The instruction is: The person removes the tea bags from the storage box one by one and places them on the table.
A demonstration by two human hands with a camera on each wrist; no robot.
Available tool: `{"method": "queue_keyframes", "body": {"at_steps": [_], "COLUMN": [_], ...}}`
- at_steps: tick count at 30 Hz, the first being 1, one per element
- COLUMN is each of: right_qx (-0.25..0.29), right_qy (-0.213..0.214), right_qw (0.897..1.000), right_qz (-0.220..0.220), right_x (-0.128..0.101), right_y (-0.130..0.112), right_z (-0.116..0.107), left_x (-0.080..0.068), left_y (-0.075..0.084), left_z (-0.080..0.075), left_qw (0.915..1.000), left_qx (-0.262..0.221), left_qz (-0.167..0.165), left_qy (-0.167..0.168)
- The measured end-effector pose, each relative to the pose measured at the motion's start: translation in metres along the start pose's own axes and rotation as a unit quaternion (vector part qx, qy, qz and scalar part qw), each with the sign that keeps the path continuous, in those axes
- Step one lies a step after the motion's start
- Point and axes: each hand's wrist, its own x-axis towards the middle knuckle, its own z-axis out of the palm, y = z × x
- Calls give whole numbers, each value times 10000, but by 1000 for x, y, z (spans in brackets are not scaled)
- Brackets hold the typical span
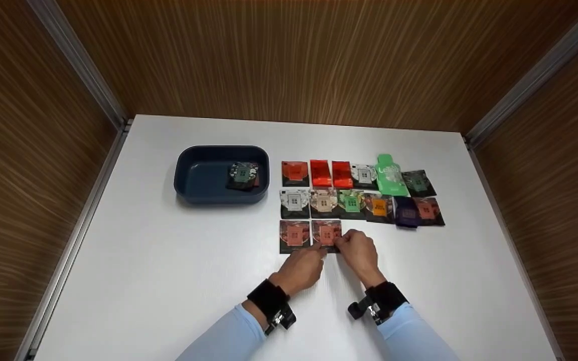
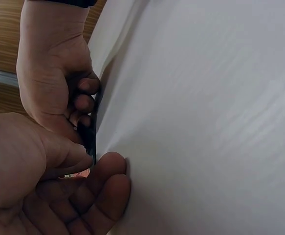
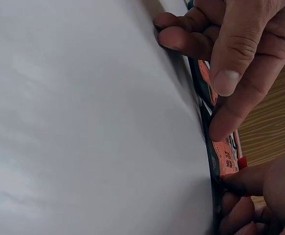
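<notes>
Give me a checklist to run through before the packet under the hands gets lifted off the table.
1. Both hands on the same packet: ok. The left hand and right hand meet at the near edge of the red-brown packet.
2. Edge pinched: ok, fingers curl onto it.
3. Packet off the table: not ok, it lies flat.
4. Neighbouring packet free of the hands: cannot tell, it lies close beside.
5. Room in the blue tray: ok, only packets at its right end.

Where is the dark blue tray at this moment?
In the head view, the dark blue tray sits on the white table, left of the rows of sachets, with one sachet lying in its right part.
</notes>
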Motion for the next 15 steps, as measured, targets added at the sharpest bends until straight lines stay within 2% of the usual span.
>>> {"method": "queue_keyframes", "body": {"at_steps": [10, 15], "right_qx": [88, 183], "right_qy": [179, 186], "right_qw": [9998, 9996], "right_qz": [3, 48], "right_x": [0, 1], "right_y": [-1, -2], "right_z": [1, 1], "left_x": [1, 1], "left_y": [-2, -3], "left_z": [-4, -9], "left_qw": [9998, 9998], "left_qx": [-31, -183], "left_qz": [191, 72], "left_qy": [42, -26]}}
